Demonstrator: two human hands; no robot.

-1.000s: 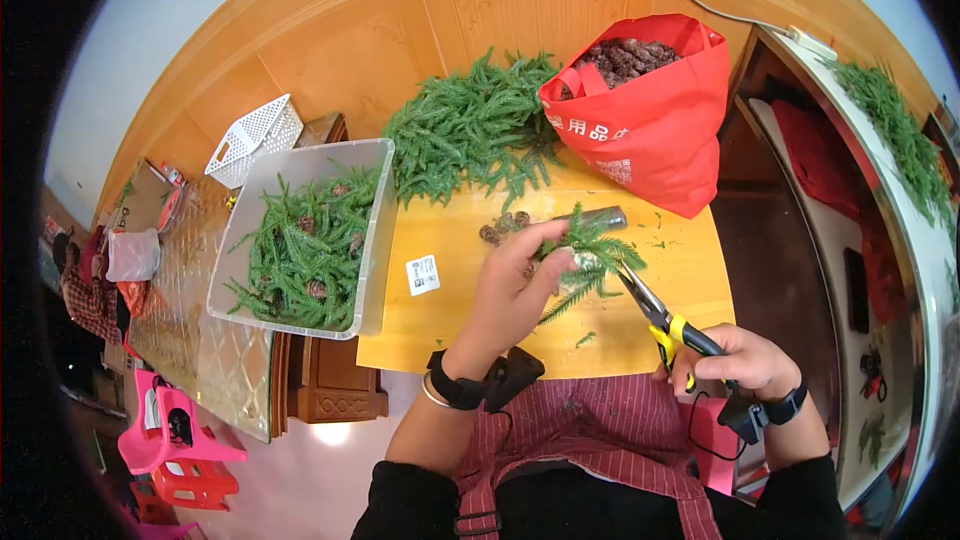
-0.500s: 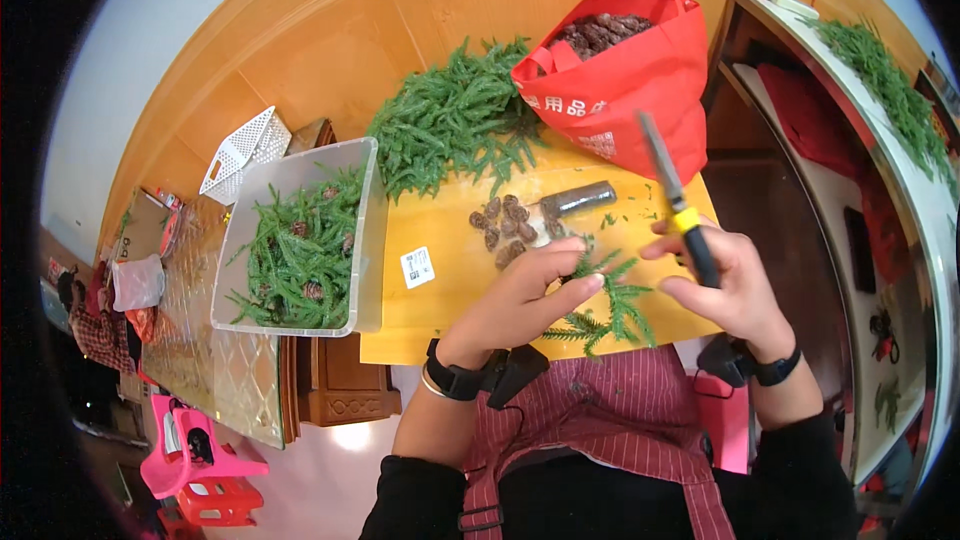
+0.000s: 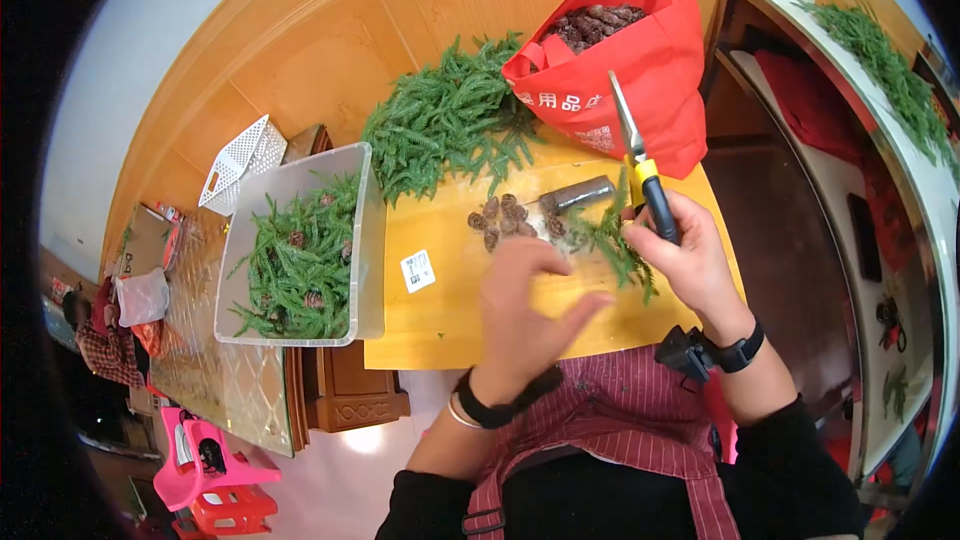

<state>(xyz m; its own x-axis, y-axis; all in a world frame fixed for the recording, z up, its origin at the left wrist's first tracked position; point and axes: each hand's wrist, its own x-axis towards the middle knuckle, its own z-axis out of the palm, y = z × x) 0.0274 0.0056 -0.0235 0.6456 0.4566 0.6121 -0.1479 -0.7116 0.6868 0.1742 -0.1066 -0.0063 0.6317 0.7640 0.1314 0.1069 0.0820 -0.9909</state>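
My right hand [image 3: 690, 255] is closed around long-nosed pliers [image 3: 655, 202] with yellow and black handles, their metal jaws pointing up and away. A green fir-like sprig [image 3: 612, 242] is beside that hand's fingertips; whether they grip it too, I cannot tell. To its left, my left hand [image 3: 525, 305] is raised over the front of the yellow board, thumb and fingers apart and slightly blurred, holding nothing. Several small brown pine cones [image 3: 509, 212] lie just beyond it, next to a dark cylinder [image 3: 583, 193].
A clear plastic bin [image 3: 372, 240] of green sprigs and cones stands left on the yellow board's [image 3: 400, 325] side. Behind are a heap of green sprigs [image 3: 445, 115] and a red bag [image 3: 640, 70] of cones. A shelf unit [image 3: 790, 120] borders the right.
My left hand has let go of the sprig and opened. The sprig has shifted away from me, beside my right hand. The pliers have moved a little left and up.
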